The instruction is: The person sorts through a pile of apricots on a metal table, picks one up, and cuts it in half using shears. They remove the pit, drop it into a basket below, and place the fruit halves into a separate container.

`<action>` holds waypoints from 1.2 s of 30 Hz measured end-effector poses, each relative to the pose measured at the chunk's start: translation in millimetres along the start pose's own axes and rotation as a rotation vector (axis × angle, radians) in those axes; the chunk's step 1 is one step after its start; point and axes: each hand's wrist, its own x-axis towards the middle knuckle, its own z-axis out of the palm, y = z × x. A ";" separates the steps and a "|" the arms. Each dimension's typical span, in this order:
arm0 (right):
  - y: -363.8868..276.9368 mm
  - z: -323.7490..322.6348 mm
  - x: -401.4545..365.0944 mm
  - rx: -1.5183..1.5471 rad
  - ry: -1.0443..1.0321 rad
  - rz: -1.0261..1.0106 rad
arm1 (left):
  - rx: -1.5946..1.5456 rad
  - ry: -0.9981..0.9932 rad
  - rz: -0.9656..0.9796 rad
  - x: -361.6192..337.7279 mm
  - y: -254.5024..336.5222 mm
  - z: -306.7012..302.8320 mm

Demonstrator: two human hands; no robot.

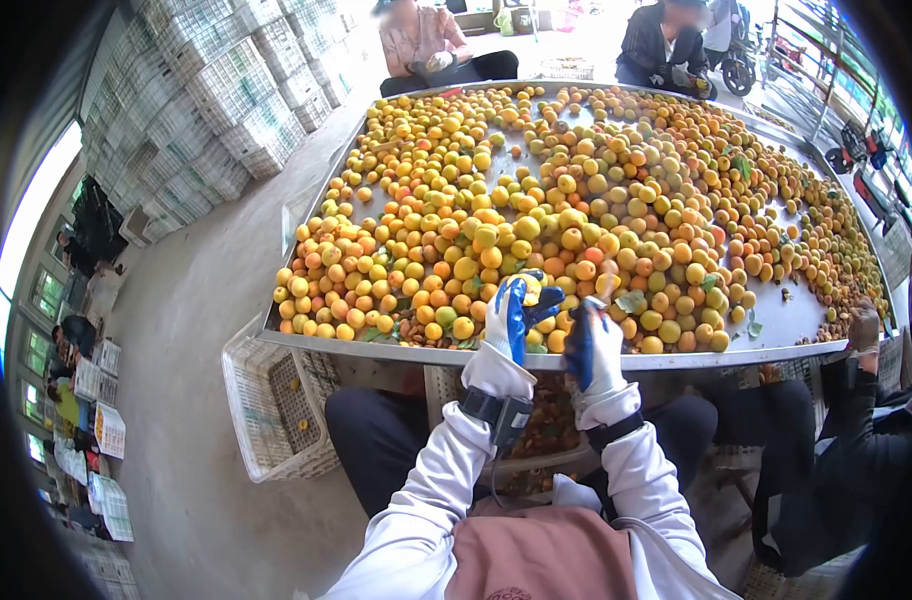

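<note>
My left hand (519, 318), in a white glove with a blue palm, is closed around a yellow apricot (532, 291) above the near edge of the table. Close on its right, my right hand (593, 348) wears a matching glove and is curled in, smeared by motion. A blurred, pale thing (606, 284) rises from its fingers, and I cannot tell what it is. Beyond both hands, loose apricots (576, 240) in yellow, orange and red spread over the metal-rimmed table (376, 347), with a few green leaves (631, 302) among them.
A white plastic crate (266, 410) stands on the floor at the left. Under the table, between my knees, another crate (546, 462) holds brownish pieces. Two people (416, 45) sit across the table, and a person's hand (862, 326) shows at right. Stacked crates (211, 95) rise behind.
</note>
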 end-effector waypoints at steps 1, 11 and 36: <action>-10.9 1.1 -5.3 0.067 0.008 -0.002 | 0.045 -0.062 -0.051 -6.8 7.0 -6.0; -46.5 13.1 -25.3 0.487 -0.179 -0.323 | 0.000 -0.073 -0.438 -51.2 -16.9 4.7; 16.3 5.6 -13.0 0.181 0.042 -0.613 | 0.479 0.141 0.107 -65.6 -85.1 7.7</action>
